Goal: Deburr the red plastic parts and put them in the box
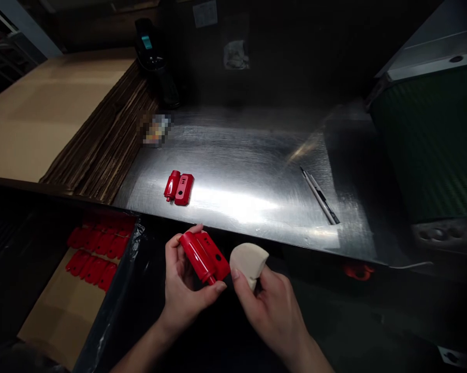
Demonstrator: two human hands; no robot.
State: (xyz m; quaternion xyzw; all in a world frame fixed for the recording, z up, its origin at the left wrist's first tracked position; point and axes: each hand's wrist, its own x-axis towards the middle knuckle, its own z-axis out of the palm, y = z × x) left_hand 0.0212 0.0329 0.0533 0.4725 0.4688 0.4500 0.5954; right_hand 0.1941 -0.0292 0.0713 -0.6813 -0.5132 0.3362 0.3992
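My left hand (183, 290) is closed round a glossy red plastic housing (204, 256), made of a rounded cylinder joined to a flatter block with a dark round hole. In my right hand (270, 305) is a cream-coloured pad (249, 259), rounded on one side, pinched between thumb and fingers. The pad is just to the right of the housing, with a small gap between them. Both hands are in front of the metal table's near edge. Beyond my left hand, a similar red housing (179, 188) lies on the metal table (233, 155).
A tall stack of cardboard sheets (62, 114) stands at left, beside a black handheld device (156, 62) with a small lit screen. Two pen-like tools (319, 196) lie at right. Several red parts (93, 254) rest on cardboard in a lined bin below left. A green conveyor belt (431, 140) runs at right.
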